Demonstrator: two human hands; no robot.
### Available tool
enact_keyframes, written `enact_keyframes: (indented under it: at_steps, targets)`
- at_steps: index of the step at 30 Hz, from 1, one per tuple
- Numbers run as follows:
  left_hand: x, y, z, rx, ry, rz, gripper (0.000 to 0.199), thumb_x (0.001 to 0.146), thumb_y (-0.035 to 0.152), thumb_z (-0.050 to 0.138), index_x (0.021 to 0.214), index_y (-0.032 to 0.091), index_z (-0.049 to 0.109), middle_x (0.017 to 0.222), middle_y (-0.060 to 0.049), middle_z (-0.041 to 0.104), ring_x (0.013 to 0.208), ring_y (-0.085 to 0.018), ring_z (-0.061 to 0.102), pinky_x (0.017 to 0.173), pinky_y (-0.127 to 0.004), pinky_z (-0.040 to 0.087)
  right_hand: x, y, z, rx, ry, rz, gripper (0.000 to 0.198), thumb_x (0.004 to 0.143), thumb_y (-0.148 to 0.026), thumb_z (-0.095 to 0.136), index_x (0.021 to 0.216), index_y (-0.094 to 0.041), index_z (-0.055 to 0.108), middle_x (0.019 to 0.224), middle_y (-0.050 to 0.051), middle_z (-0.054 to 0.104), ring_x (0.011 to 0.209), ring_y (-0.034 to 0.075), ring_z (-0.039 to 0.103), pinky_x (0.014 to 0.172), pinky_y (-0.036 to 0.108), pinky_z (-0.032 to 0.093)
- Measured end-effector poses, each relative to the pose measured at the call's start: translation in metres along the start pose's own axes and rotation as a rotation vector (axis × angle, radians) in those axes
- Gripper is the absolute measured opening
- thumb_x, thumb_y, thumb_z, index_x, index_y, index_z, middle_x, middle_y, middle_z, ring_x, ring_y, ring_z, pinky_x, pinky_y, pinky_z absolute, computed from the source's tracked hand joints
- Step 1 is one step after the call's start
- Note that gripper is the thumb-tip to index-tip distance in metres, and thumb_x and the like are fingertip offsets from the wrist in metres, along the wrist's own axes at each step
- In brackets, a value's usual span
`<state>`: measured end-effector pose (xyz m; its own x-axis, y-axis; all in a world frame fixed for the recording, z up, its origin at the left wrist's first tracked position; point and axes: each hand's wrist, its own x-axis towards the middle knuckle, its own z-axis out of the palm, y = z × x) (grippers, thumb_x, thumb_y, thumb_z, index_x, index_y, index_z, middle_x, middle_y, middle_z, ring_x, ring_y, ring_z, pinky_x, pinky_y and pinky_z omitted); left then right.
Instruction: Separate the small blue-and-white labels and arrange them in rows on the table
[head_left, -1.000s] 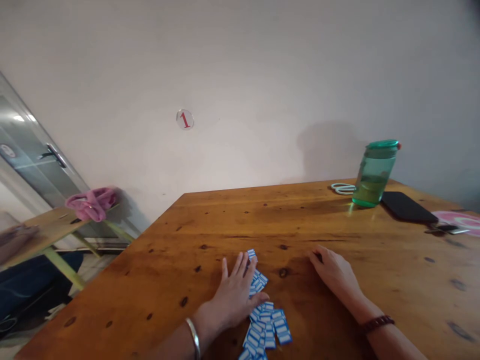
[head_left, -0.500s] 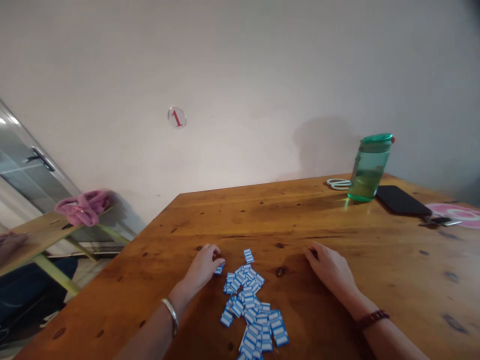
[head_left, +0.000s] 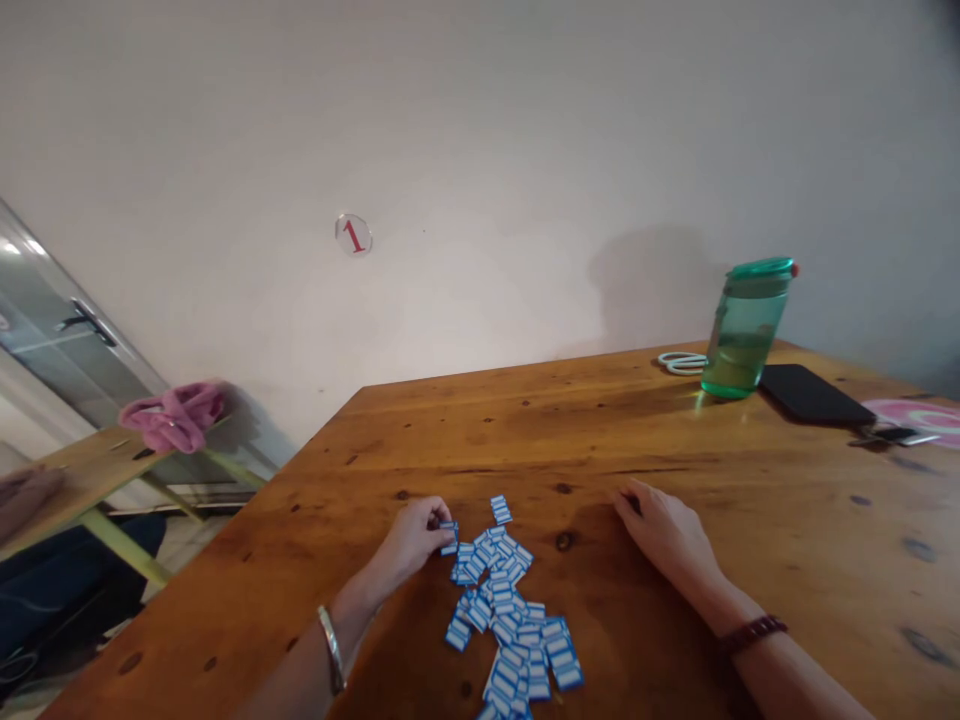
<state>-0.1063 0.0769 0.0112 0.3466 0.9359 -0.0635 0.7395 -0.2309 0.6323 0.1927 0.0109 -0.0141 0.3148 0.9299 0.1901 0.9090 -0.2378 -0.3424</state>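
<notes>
My left hand [head_left: 415, 537], with a silver bangle on its wrist, has thumb and fingers closed on the edge of a small blue-and-white card [head_left: 448, 538]. That card is just left of a loose pile of similar cards [head_left: 499, 555], several of them overlapping. One more card [head_left: 500, 509] lies apart beyond the pile. To the right of the cards, my right hand [head_left: 664, 520] rests on the tabletop, thumb slightly apart from the loosely bent fingers, with nothing visible in it. A dark red bead bracelet circles that wrist.
The wooden table [head_left: 450, 430] meets a pale wall. At its far right stand a green water bottle [head_left: 744, 335], a white cable [head_left: 681, 363], a black tablet-like slab [head_left: 814, 394] and a pink round thing [head_left: 922, 420]. Pink fluffy cloth [head_left: 174, 415] lies on another table, near another person's hand [head_left: 30, 495].
My left hand has shifted slightly right, and the card by its fingertips is now pinched and further right. The right hand stays put. The view has shifted a little.
</notes>
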Motion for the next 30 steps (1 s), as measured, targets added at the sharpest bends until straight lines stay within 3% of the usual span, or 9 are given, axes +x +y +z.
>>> enact_keyframes:
  at_steps: [5,13,18,22,25,30]
  targets:
    - [-0.004,0.010,-0.005,-0.021,-0.013,-0.008,0.017,0.068,0.033,0.042,0.059,0.019,0.045,0.049,0.003,0.049,0.047,-0.013,0.045,0.049,-0.023,0.034,0.000,-0.001,-0.001,0.001,-0.002,0.005,0.026,0.085,-0.030,0.039,0.070,-0.021,0.057,0.071,0.004,0.068,0.072,0.021,0.063,0.054,0.025,0.032]
    - [-0.008,0.016,-0.004,0.073,-0.007,0.050,0.036,0.073,0.046,0.038,0.048,0.020,0.038,0.046,0.005,0.036,0.049,-0.011,0.038,0.050,-0.023,0.026,0.001,-0.001,-0.002,-0.009,-0.001,0.012,0.025,0.084,-0.031,0.039,0.068,-0.022,0.057,0.070,0.004,0.068,0.070,0.021,0.063,0.053,0.025,0.032]
    - [-0.006,0.014,-0.005,0.134,-0.039,0.035,0.048,0.077,0.053,0.037,0.042,0.019,0.043,0.040,0.004,0.039,0.044,-0.011,0.039,0.049,-0.024,0.027,0.000,-0.001,-0.002,-0.012,-0.004,0.010,0.026,0.085,-0.031,0.038,0.069,-0.022,0.057,0.070,0.005,0.068,0.071,0.021,0.063,0.053,0.026,0.032]
    - [0.002,0.011,-0.006,0.144,0.064,0.031,0.033,0.076,0.044,0.042,0.063,0.018,0.056,0.060,0.001,0.056,0.060,-0.015,0.050,0.057,-0.024,0.034,0.000,-0.001,-0.002,-0.013,-0.002,0.011,0.025,0.085,-0.031,0.038,0.072,-0.022,0.058,0.071,0.005,0.068,0.072,0.022,0.063,0.054,0.026,0.032]
    - [0.007,0.010,-0.001,0.131,0.078,0.050,0.017,0.070,0.030,0.050,0.077,0.017,0.058,0.074,-0.001,0.060,0.069,-0.016,0.053,0.064,-0.024,0.038,0.000,-0.002,-0.003,-0.012,0.001,0.004,0.025,0.085,-0.030,0.038,0.071,-0.022,0.058,0.071,0.004,0.068,0.072,0.022,0.063,0.054,0.025,0.033]
    - [0.011,0.012,0.008,0.125,0.019,0.083,0.007,0.060,0.018,0.056,0.067,0.018,0.057,0.071,0.001,0.056,0.068,-0.015,0.051,0.061,-0.024,0.036,0.000,-0.002,-0.003,-0.013,0.003,0.003,0.025,0.085,-0.030,0.038,0.069,-0.022,0.056,0.070,0.003,0.067,0.070,0.020,0.063,0.053,0.025,0.032]
